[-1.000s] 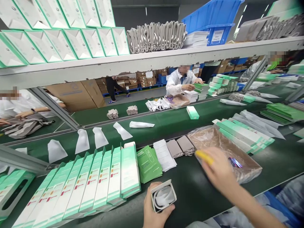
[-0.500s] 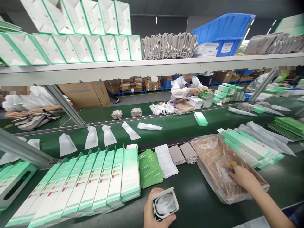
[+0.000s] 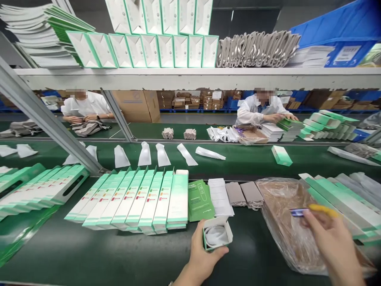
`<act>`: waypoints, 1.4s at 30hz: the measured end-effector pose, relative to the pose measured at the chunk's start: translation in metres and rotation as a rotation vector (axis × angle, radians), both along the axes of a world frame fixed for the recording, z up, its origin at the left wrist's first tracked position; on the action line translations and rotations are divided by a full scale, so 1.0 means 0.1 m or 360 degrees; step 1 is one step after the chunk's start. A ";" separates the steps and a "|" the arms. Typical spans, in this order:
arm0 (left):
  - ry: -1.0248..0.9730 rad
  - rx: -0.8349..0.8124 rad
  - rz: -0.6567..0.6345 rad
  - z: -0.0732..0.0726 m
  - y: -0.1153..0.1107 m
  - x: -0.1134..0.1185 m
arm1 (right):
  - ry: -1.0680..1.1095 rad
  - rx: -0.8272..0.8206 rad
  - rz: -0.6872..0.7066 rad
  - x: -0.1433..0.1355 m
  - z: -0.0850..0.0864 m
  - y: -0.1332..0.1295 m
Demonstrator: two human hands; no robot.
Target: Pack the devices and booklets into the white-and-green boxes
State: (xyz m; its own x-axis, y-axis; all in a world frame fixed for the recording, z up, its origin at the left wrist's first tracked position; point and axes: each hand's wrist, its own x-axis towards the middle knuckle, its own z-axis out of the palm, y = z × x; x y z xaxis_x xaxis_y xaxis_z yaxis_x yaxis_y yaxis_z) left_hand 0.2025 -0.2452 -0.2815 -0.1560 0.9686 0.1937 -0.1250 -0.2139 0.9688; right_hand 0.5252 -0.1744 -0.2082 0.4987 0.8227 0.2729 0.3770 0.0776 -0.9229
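Observation:
My left hand (image 3: pixel 201 252) is wrapped round a small open carton (image 3: pixel 229 233), its mouth facing up toward me. Inside the carton sits something in a whitish wrapping (image 3: pixel 216 236). Between the fingertips of my right hand (image 3: pixel 327 230) is a short purple piece with a pale end, which looks like a battery (image 3: pixel 298 212). Yellow covers show on fingers of that hand. Beneath it lies a shallow cardboard tray lined with clear plastic (image 3: pixel 276 198). Whatever remains low in the tray is hard to make out.
Left of my left hand leans a row of green-and-white cartons (image 3: pixel 133 202). Green leaflets (image 3: pixel 201 200), white folded sheets (image 3: pixel 219 196) and grey pouches (image 3: pixel 244 194) lie beyond it. White sleeves (image 3: pixel 163 155) rest on the belt. Two co-workers sit across, under a loaded shelf (image 3: pixel 190 79).
My right hand has come up out of the tray with the battery pinched in its fingers. My left hand still holds the carton. The view has turned left.

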 end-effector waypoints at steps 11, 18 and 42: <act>0.0049 0.0167 -0.0079 0.18 0.02 0.04 | -0.0695 0.0754 0.0913 -1.86 0.05 -0.51; -0.0089 0.0277 -0.0146 0.21 -0.13 -0.02 | -0.0006 -0.0132 0.1107 -1.91 -0.20 -0.60; 0.0348 0.0948 0.0197 0.33 0.04 -0.13 | 0.0768 -0.0098 0.1549 -1.84 -0.22 -0.36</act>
State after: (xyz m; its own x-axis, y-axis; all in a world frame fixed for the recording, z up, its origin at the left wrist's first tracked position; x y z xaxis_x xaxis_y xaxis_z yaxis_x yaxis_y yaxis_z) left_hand 0.1900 -0.2409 -0.2489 -0.1560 0.6625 0.7326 0.1217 -0.7231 0.6799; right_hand 0.3407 -0.2101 -0.2302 -0.3306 0.9287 0.1678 -0.2245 0.0953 -0.9698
